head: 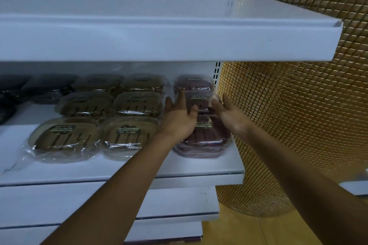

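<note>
Here, left hand [179,114] and right hand [229,113] spread open, fingers straight, touching either side of middle maroon plastic-wrapped dish [200,99], brown wrapped dishes [127,135] alongside, white shelf [119,167].

**Shelving unit: stock and surroundings**

Six tan packs [127,135], film-wrapped and green-labelled, lie flat in two columns of three on the middle shelf [79,171]. Dark packs [49,91] lie to their left, toward the rear. A white top shelf [159,42] overhangs them, and two lower shelves [119,203] lie beneath. A slotted upright [217,71] stands at the rear right corner. A gold mosaic wall [298,105] adjoins the right side, above a wood floor [239,230].
</note>
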`<state>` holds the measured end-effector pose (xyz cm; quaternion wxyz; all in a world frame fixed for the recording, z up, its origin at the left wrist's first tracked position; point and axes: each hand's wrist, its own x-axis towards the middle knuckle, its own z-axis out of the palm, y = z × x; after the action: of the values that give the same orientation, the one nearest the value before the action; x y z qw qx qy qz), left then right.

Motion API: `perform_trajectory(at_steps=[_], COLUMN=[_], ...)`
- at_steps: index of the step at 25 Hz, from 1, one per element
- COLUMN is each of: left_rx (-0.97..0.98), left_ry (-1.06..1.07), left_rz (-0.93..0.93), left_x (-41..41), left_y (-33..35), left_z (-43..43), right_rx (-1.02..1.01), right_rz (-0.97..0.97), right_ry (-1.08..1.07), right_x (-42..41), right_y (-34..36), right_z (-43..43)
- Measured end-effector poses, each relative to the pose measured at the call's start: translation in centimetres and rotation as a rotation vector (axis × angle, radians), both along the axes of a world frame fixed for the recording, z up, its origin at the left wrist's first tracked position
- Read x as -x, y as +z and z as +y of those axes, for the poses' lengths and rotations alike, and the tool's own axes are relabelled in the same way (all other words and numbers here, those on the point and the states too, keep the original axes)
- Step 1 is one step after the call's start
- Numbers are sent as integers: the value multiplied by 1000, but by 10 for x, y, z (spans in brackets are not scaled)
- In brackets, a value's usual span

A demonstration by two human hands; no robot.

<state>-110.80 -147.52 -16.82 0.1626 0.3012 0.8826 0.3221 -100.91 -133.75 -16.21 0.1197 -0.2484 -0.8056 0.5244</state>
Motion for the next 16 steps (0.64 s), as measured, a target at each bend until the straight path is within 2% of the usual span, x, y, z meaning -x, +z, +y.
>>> perform_trajectory(at_steps=[8, 11, 16], left_rx=[-99, -138, -95], left_ry=[68, 58, 79], left_rz=[89, 34, -64], left_x=[-26, -19, 5], left_y=[-10, -19, -17], left_z=[-3, 3, 14], right_rx=[59, 83, 119], right_rz=[55, 36, 45], right_ry=[5, -26, -20], right_x=[-9, -9, -12], right_y=[-20, -17, -10], right_z=[-14, -13, -16])
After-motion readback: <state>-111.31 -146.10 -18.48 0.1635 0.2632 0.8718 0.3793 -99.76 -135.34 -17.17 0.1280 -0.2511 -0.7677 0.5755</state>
